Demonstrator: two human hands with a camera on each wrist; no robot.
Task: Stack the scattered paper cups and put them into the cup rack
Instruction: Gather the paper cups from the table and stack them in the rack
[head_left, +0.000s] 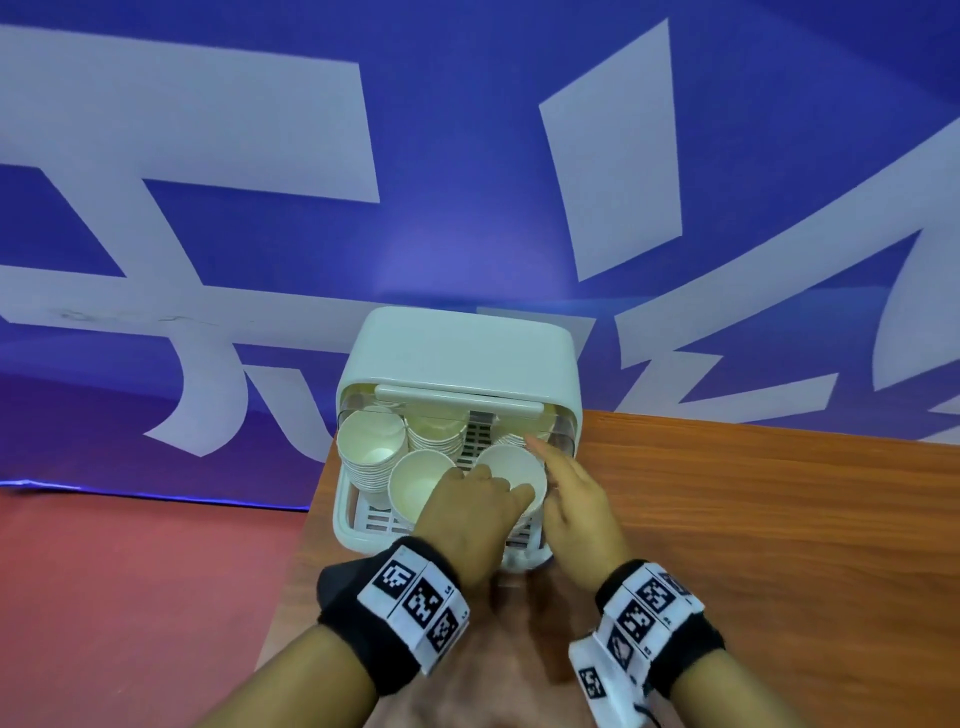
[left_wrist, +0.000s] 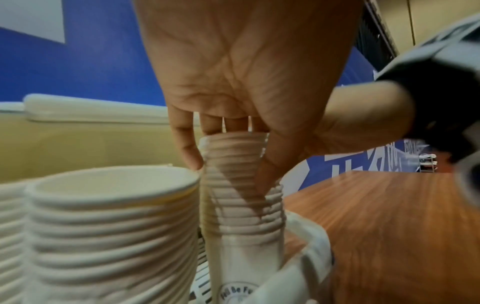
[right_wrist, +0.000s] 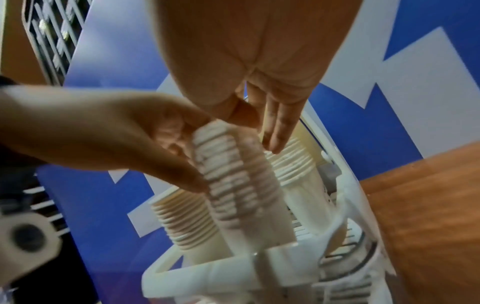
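A white cup rack with its lid raised stands at the table's far left corner. My left hand grips the top of the front right stack of paper cups, fingers over the rim and thumb on its side. The left wrist view shows that stack standing in the rack under my left hand. My right hand lies along the stack's right side with straight fingers. In the right wrist view the right hand hangs just above the stack.
Other cup stacks fill the rack: back left, front left and back middle. The wooden table stretches to the right. Its left edge drops to a red floor. A blue banner wall rises behind.
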